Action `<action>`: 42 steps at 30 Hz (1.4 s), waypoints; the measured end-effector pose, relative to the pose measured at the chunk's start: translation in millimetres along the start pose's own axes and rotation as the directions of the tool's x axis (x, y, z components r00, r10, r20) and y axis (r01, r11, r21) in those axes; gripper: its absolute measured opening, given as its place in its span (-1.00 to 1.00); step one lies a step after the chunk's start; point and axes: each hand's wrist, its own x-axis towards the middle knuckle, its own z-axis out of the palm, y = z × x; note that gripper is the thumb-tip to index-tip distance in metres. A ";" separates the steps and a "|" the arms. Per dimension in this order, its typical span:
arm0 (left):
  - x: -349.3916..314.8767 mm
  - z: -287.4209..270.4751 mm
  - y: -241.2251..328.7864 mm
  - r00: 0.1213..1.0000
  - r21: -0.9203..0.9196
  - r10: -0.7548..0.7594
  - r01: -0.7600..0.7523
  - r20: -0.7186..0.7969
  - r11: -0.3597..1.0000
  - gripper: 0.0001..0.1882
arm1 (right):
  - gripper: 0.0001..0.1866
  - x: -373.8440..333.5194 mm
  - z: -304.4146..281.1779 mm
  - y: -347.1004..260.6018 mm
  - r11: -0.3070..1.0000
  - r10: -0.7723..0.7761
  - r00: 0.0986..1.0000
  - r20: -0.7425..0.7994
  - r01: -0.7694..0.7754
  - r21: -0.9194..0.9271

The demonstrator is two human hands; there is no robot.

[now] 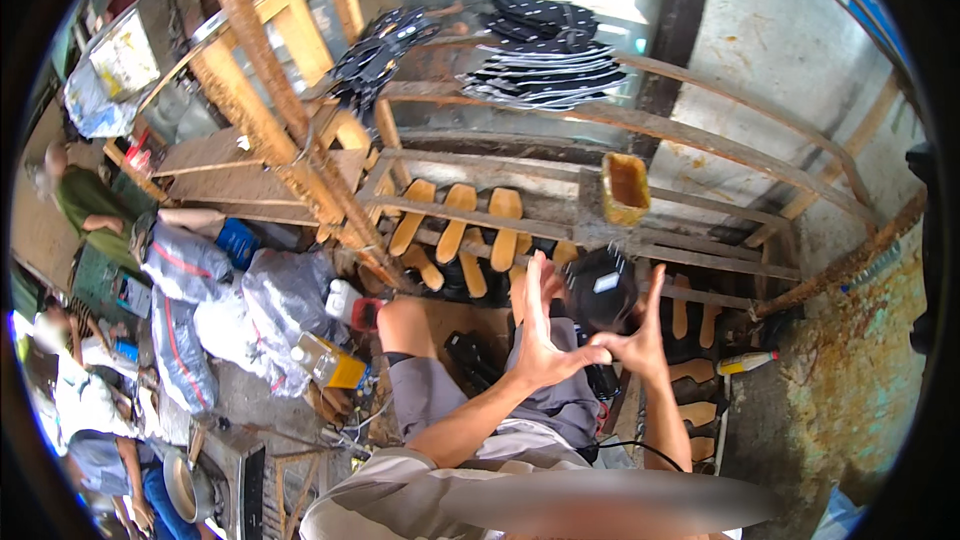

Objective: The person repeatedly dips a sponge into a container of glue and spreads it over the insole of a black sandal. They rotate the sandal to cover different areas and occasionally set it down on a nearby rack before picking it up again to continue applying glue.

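Between my two hands, above my lap, is a glossy black footwear piece [590,292] with a small white rectangular patch. My left hand [545,345] stands along its left side with the fingers pointing up. Along the other side, my right hand [642,345] is raised the same way. The two thumbs meet in front of the piece's near edge. Some fingers curl behind it and are partly hidden. Tan-soled footwear [507,230] with black parts lies in rows on the rack just beyond my hands.
An amber container [625,188] sits on the wooden rack. Black dotted pieces [545,75] are stacked on the upper rails. Left of my knee stand a bottle of yellow liquid [330,365] and filled plastic bags [265,315]. A white-and-yellow tube [748,362] lies right. People are at far left.
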 end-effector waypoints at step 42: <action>-42.8 -129.1 -4.8 0.808 -0.827 -0.509 0.484 0.296 0.287 -0.04 | 0.17 238.2 -49.5 29.2 0.224 0.461 0.888 0.003 -0.114 -0.968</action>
